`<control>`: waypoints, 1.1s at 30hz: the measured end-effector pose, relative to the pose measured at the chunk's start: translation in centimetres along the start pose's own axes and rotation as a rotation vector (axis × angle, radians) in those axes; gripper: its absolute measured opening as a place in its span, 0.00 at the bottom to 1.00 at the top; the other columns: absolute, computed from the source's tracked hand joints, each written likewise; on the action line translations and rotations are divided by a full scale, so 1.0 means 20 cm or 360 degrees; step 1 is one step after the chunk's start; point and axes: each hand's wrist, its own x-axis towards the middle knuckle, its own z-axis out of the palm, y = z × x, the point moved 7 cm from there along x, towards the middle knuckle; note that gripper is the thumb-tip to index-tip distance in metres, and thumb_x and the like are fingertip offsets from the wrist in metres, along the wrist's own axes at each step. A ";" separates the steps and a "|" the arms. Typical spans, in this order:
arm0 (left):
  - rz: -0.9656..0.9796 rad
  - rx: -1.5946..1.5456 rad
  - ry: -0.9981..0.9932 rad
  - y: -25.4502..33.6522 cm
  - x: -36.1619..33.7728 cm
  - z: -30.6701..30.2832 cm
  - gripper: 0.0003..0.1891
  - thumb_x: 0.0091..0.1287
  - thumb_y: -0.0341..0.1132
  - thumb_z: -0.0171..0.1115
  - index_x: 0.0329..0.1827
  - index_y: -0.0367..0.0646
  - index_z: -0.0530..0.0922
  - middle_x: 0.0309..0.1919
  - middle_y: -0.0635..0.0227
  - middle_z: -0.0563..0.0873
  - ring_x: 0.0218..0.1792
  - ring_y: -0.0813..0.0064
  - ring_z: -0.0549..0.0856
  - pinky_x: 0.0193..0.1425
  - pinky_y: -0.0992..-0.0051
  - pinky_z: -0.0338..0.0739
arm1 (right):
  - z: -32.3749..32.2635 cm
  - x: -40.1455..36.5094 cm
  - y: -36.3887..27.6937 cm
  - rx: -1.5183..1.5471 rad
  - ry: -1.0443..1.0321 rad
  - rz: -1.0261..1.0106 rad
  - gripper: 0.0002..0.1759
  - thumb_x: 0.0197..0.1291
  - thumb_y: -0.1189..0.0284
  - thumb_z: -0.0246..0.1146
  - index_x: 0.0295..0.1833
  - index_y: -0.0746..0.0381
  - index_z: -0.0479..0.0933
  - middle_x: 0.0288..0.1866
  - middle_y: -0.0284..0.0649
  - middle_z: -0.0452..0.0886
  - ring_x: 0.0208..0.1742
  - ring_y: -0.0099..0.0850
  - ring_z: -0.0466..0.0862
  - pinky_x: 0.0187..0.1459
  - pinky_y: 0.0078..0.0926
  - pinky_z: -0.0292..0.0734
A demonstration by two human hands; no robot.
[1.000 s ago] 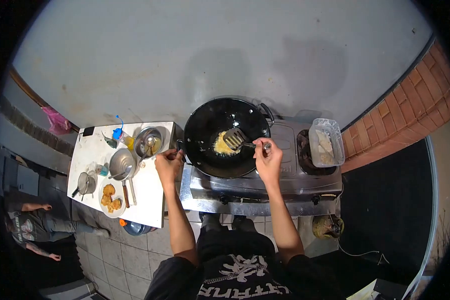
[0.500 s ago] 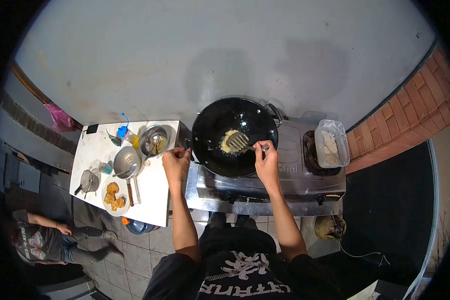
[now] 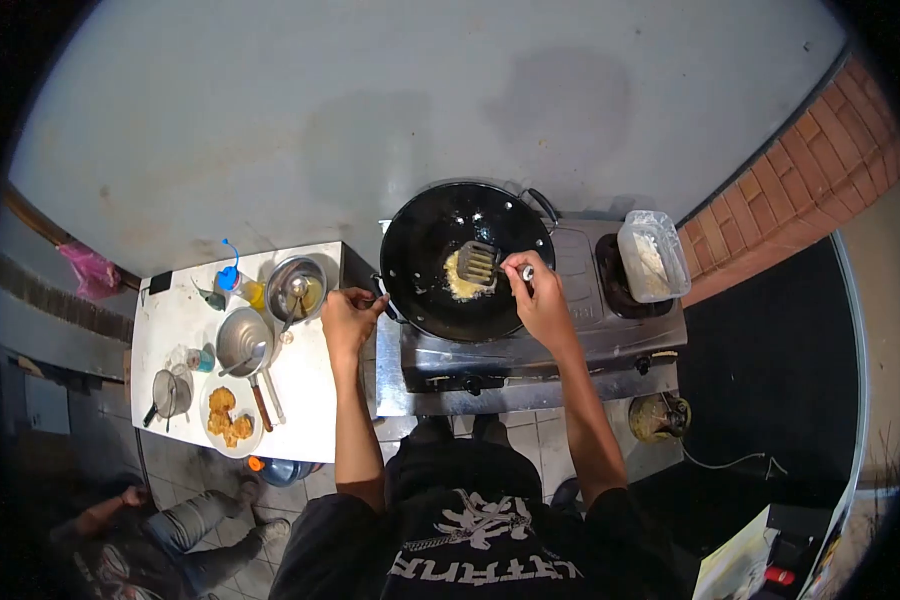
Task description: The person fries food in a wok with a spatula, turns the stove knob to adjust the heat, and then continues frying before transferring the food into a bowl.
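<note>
Plain grey wall (image 3: 370, 100) with soft shadows, red brick band (image 3: 820, 180) slanting down the right, pale tiled floor (image 3: 315, 485), dark ground (image 3: 770, 370) at right, white table (image 3: 305, 390) against the wall, dim light at the edges.

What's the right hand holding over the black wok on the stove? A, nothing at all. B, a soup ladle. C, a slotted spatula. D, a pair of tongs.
C: the right hand grips the handle of a slotted spatula, its blade lying against the yellow food in the wok, while the left hand holds the wok's side handle.
</note>
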 end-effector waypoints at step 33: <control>0.0239 -0.0093 -0.0179 0.02 0.04 0.00 0.20 0.47 0.43 0.80 0.25 0.33 0.82 0.12 0.67 0.76 0.15 0.75 0.73 0.24 0.73 0.69 | 0.13 -0.23 0.15 -0.0102 0.0624 0.0415 0.08 0.68 0.74 0.59 0.42 0.70 0.74 0.28 0.42 0.81 0.24 0.23 0.78 0.25 0.23 0.72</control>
